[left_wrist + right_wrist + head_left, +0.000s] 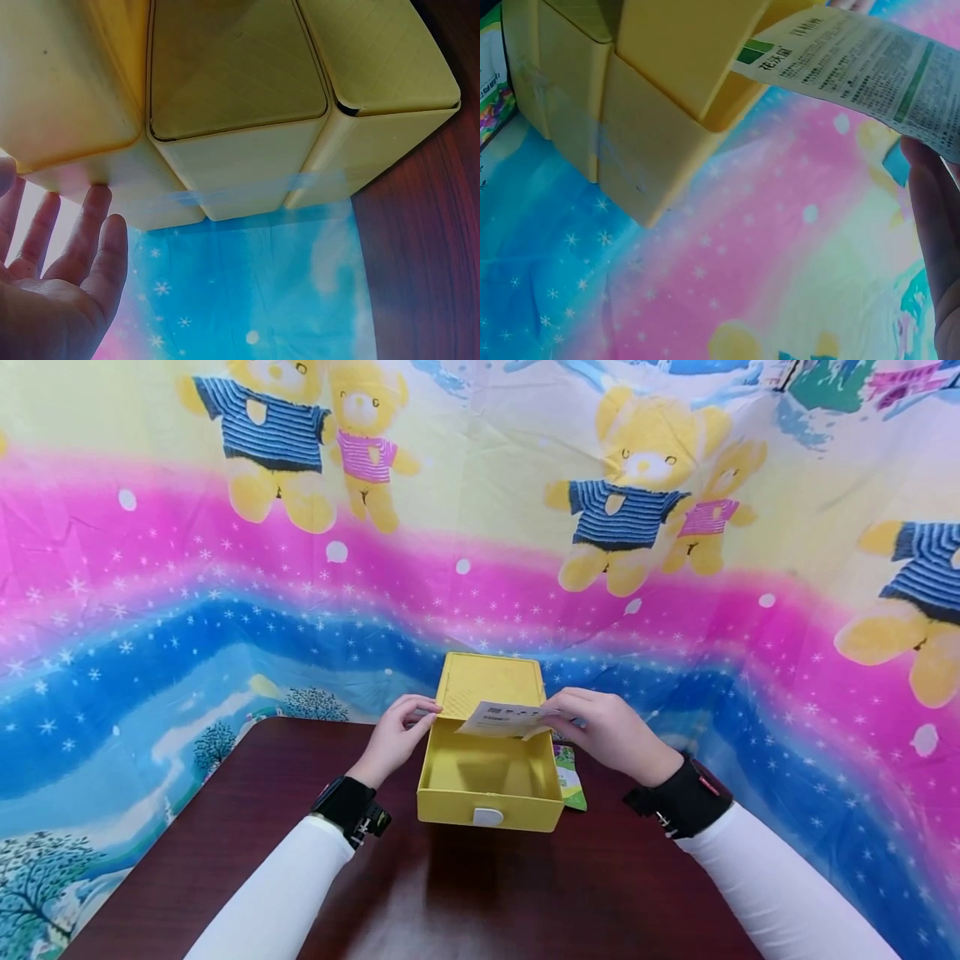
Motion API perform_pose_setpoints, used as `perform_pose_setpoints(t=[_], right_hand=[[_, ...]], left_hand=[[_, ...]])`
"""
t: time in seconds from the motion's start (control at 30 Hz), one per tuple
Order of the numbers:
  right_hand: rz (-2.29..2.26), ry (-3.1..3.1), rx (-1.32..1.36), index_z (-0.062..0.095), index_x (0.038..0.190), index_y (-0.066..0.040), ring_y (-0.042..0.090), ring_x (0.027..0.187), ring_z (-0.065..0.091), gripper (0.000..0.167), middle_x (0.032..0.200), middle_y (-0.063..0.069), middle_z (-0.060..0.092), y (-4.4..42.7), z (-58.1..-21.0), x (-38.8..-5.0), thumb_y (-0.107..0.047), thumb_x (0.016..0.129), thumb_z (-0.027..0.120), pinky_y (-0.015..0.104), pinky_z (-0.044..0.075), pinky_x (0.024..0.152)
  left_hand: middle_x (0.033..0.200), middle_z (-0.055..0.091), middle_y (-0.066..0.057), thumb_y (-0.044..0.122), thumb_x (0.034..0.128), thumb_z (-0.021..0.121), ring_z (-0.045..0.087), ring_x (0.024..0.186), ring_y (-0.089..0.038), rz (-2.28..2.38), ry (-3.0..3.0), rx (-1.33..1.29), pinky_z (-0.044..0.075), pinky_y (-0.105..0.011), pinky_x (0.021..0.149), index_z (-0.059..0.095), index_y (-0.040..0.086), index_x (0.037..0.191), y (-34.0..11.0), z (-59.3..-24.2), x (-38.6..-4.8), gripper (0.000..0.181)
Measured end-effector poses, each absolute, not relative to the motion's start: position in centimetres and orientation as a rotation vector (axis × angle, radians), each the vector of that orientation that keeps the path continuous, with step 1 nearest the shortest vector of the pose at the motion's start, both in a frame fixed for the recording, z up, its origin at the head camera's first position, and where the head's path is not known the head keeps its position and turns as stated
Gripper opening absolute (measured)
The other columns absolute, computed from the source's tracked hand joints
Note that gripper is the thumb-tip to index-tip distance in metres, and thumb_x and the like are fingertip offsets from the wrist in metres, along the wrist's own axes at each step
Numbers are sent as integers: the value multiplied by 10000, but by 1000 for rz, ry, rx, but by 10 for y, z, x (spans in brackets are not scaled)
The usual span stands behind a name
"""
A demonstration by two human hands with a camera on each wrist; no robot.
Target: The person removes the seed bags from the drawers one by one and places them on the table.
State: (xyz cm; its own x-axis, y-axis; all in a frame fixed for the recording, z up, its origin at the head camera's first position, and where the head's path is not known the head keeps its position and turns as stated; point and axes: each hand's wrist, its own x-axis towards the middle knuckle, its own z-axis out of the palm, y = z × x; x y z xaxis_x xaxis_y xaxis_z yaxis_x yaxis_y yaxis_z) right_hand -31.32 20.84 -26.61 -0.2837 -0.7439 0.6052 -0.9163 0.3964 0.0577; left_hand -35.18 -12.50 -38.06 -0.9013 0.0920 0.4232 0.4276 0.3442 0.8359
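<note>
A yellow drawer box stands on the dark table, its top drawer pulled out toward me. That drawer has a white pull on its front. Over the drawer's back part, my right hand pinches a white printed packet by its edge. Small text and green bands cover the packet's face in the right wrist view. My left hand touches the box's left side near the drawer opening. Its fingers look nearly straight in the left wrist view, against the yellow casing.
A green packet lies on the table by the box's right side, partly hidden behind it. Behind the table hangs a cloth printed with bears and snowflakes. The box has several stacked sections.
</note>
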Motion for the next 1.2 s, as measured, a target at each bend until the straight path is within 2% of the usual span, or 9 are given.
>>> perform_pose_setpoints(t=[0.23, 0.57, 0.77, 1.0, 1.2], right_hand=[[465, -2131, 1315, 716, 1110, -140, 106, 961, 703, 321, 1054, -29, 738, 222, -259, -310, -32, 823, 811, 205, 564, 842], [509, -2088, 1201, 731, 1076, -98, 154, 948, 705, 334, 1026, 19, 738, 240, -250, -309, 50, 788, 813, 72, 494, 861], [554, -2037, 1162, 732, 1078, -91, 130, 928, 681, 354, 1009, 40, 733, 251, -250, -312, 82, 778, 806, 79, 496, 821], [518, -2006, 1056, 716, 1132, -58, 98, 999, 642, 348, 1063, 79, 716, 270, -256, -320, 57, 812, 788, 116, 474, 865], [561, -2030, 918, 724, 1142, -56, 31, 1024, 603, 311, 1094, 98, 704, 293, -269, -329, 42, 850, 764, 123, 461, 781]], left_hand=[[1343, 580, -87, 146, 1038, 602, 631, 1160, -292, -1573, -2312, -471, 518, -472, 1012, 706, 79, 1173, -126, -382, -352, 184], [1344, 581, -84, 150, 1038, 602, 634, 1159, -293, -1561, -2315, -463, 525, -471, 1006, 707, 83, 1176, -126, -382, -353, 186], [1342, 583, -92, 138, 1037, 602, 639, 1153, -301, -1557, -2310, -467, 526, -475, 1004, 706, 72, 1173, -125, -382, -353, 185], [1344, 580, -94, 141, 1039, 598, 635, 1157, -300, -1558, -2310, -470, 524, -472, 1007, 705, 70, 1177, -126, -381, -353, 188], [1341, 580, -90, 142, 1038, 601, 634, 1160, -299, -1555, -2315, -473, 523, -474, 1009, 704, 74, 1176, -126, -380, -352, 185]])
